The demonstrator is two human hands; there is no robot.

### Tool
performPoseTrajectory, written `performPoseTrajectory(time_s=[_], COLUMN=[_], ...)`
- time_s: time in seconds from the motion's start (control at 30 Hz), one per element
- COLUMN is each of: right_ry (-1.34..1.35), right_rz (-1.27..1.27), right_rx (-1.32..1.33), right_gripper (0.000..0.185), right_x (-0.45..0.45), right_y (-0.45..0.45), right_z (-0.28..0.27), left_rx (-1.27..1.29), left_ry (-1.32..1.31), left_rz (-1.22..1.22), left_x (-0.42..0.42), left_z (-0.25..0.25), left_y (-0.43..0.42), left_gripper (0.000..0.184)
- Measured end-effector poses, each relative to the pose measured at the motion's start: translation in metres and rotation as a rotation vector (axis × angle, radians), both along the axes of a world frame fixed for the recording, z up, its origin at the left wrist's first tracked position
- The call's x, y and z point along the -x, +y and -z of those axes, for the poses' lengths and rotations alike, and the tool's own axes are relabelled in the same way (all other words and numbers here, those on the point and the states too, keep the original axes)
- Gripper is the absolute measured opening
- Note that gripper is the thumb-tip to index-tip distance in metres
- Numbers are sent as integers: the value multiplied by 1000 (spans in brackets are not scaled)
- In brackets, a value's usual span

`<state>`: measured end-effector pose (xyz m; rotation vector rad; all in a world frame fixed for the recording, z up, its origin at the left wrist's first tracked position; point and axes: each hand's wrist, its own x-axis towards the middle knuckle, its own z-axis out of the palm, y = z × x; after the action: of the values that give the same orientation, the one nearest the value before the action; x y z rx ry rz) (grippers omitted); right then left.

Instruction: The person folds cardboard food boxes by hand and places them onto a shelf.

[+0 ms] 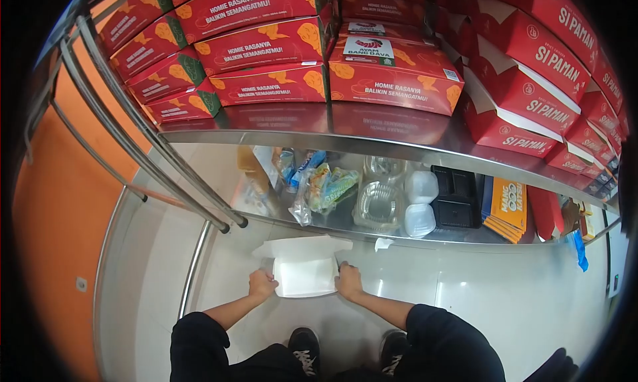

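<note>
Between my two hands is a white cardboard food box (306,278), its lid flap (302,246) raised at the far side and its plain white inside showing. My left hand (263,284) grips the box's left edge with curled fingers. On the opposite edge, my right hand (348,280) is closed around the box's right side. The box is held in front of me, above the floor and below the shelf. Its outer faces are hidden from this angle.
A steel shelf (312,135) carries stacked red boxes (399,73). On the lower shelf lie plastic packets (330,186), clear containers (380,206), white foam boxes (420,220), black trays (456,199) and yellow cartons (506,206). Metal rails (123,116) run at left beside an orange wall (63,249).
</note>
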<state>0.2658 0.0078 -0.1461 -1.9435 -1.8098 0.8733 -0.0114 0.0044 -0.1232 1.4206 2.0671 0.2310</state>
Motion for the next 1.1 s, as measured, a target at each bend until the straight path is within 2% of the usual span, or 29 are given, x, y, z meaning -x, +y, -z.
performPoseTrajectory(time_s=[0.07, 0.1, 0.17, 0.33, 0.4, 0.43, 0.5, 0.53, 0.57, 0.6, 0.63, 0.67, 0.7, 0.73, 0.77, 0.8, 0.87, 0.93, 1.0, 1.03, 1.07, 1.1], right_ry=[-12, -29, -15, 47, 68, 69, -2, -1, -46, -89, -86, 21, 126, 129, 359, 585, 639, 689, 1337, 1420, 1420, 1453], right_rz=[4, 5, -5, -14, -44, -42, -154, -152, -193, -232, -228, -254, -278, -271, -291, -304, -282, -258, -204, -247, -234, -134], right_rx=[-4, -9, -36, -60, -48, -47, 143, 141, 26, -90, -92, -178, -265, -266, 46, 359, 363, 364, 555, 552, 542, 460], right_gripper=[33, 34, 35, 36, 42, 42, 58, 58, 64, 69, 69, 68, 67, 67, 65, 63, 59, 57, 56, 57, 57, 55], right_x=[-3, -4, -4, -7, -7, -6, -6, -7, -8, -8, -15, -28, -43, -59, -78, -95, -119, -141, -162, -172, -175, -178], right_y=[2, 1, -3, -14, -15, -14, -12, -16, -19, -22, -21, -19, -15, -11, -6, -6, -14, -22, -31, -34, -36, -39], right_z=[-5, -6, -9, -20, -29, -36, -52, -54, -56, -59, -69, -79, -96, -129, -176, -211, -247, -258, -260, -250, -240, -230], left_rx=[-184, -183, 33, -46, -71, -59, -49, -91, -134, -138, -171, -201, -200, -171, -134, -132, -133, -195, -148, -22, -24, 9], left_ry=[29, 31, 45, 80, 70, 76, 81, 30, -20, -16, -122, -228, -226, -585, -944, -945, -1279, -1281, -1324, -1373, -1495, -1525], left_rz=[13, 17, 39, 67, 65, 144, 226, 250, 274, 277, 216, 156, 161, 82, 0, 10, -50, -66, -74, -84, -90, -66], left_x=[-4, -8, -17, -12, -7, -5, -6, -10, -12, -11, -10, -8, -8, -8, -11, -24, -69, -88, -95, -102, -119, -127], left_z=[3, -3, -23, -6, -8, -10, -19, -32, -42, -45, -47, -49, -55, -65, -78, -103, -169, -183, -182, -197, -209, -204], left_y=[-2, -2, 1, -3, -3, -2, -2, -6, -8, -9, -11, -13, -12, -7, -1, 2, -1, 7, 23, 30, 26, 28], left_gripper=[26, 26, 17, 13, 13, 13, 16, 25, 37, 37, 45, 54, 54, 52, 51, 51, 42, 44, 42, 40, 38, 37])
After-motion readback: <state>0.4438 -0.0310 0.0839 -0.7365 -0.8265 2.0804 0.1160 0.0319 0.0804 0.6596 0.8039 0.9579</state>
